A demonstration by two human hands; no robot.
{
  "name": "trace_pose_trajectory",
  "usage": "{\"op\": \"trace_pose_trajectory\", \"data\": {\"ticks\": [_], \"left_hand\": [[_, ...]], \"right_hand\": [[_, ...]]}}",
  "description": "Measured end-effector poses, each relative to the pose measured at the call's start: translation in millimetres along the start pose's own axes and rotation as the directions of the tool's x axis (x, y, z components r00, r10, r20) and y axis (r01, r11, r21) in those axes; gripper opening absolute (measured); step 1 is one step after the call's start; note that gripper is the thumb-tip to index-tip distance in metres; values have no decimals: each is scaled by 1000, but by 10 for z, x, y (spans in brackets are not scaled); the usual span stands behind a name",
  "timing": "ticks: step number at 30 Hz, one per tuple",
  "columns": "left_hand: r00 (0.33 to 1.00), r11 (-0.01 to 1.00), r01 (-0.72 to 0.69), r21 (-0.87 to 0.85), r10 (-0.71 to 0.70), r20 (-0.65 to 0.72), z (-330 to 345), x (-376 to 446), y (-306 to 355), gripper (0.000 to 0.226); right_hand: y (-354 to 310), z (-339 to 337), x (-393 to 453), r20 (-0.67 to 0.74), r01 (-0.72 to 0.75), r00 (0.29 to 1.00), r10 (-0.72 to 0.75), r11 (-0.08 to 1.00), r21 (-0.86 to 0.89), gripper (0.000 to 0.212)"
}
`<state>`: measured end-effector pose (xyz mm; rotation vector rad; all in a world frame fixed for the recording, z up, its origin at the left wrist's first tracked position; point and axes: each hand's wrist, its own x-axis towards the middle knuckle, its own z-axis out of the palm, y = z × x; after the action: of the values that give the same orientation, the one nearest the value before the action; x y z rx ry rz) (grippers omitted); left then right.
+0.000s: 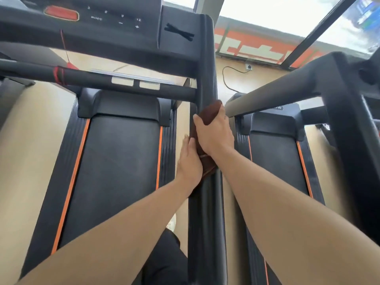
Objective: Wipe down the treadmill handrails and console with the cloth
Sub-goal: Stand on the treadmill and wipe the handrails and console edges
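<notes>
— What lies beyond this machine?
— A second treadmill (275,145) stands just beside it on the right, its dark belt edged with orange stripes; its grey handrail (273,93) slants up toward the right.
— And the floor?
— A tan floor (30,140) shows on both sides; a black cable (226,79) loops across it to a wall socket (249,67) at the far wall.
— Higher up?
— An orange and white wall band (257,50) runs beneath bright windows (267,11); dark frames (314,31) divide the panes.
</notes>
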<state>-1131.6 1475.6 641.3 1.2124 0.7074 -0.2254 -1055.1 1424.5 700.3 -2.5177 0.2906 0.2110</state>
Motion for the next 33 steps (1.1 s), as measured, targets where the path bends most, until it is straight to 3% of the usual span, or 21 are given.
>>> {"op": "trace_pose_trajectory", "data": {"ticks": [6,13,19,23,26,33], "left_hand": [[983,961,-166,220,179,-40,197,443,662,49],[913,808,-266,526,386,-132,79,248,670,36],[969,784,-229,578,239,59,-347,-460,217,36],[974,791,-224,570,201,105,-480,-1157,-171,36],[974,781,-228,581,176,146,-607,-1660,-474,39],[961,699,-248,671,88,264,-1073,-2502,-1122,29]], "right_hand": [[-282,-14,728,-26,38,999,-37,999,37,77],[-265,-51,661,-89,64,994,-57,995,81,73],[156,-137,-191,109,-50,994,26,974,223,94],[627,-226,-1008,289,-273,948,134,810,519,63],[974,-254,-1637,409,-403,897,166,685,607,55],[1482,-124,-3017,119,-316,938,325,664,677,29]]}}
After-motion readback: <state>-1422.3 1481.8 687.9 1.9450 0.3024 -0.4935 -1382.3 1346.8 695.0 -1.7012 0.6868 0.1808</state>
